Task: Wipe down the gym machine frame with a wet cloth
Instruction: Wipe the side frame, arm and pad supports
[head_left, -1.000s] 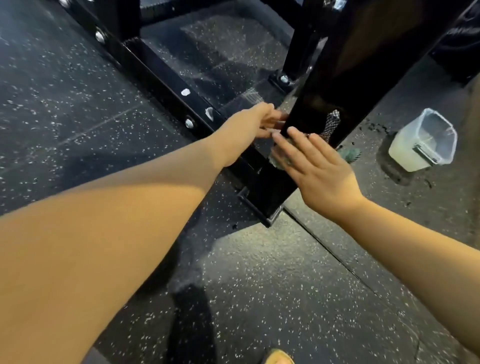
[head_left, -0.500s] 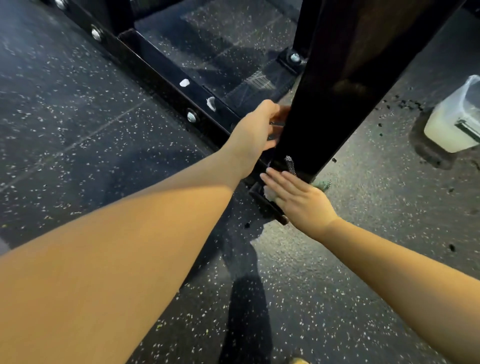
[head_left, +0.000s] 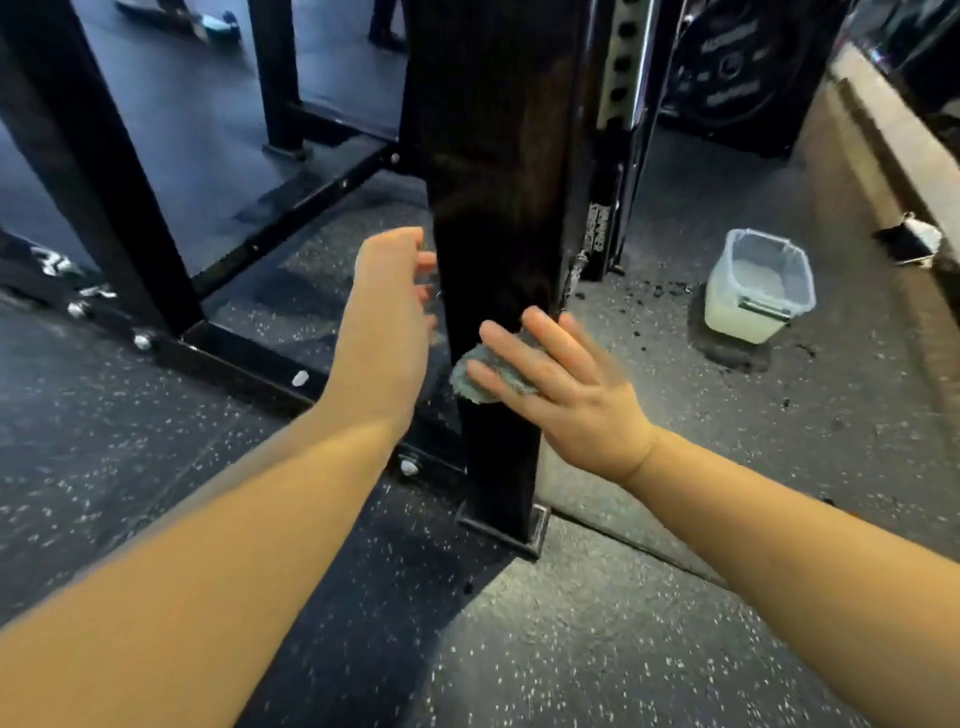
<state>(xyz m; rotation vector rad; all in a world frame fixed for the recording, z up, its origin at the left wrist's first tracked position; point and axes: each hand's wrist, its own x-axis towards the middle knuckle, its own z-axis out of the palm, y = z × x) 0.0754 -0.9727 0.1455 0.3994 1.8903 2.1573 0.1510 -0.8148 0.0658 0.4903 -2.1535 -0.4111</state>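
Pressing: grey-green cloth (head_left: 467, 380) is pinned flat on black frame post (head_left: 498, 208) by straight-fingered right hand (head_left: 574, 400) | left hand (head_left: 388, 322) is held loose-fingered beside post, nothing gripped

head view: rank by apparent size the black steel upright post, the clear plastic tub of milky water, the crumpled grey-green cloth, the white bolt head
1. black steel upright post
2. clear plastic tub
3. crumpled grey-green cloth, partly hidden under the right hand, so less sure
4. white bolt head
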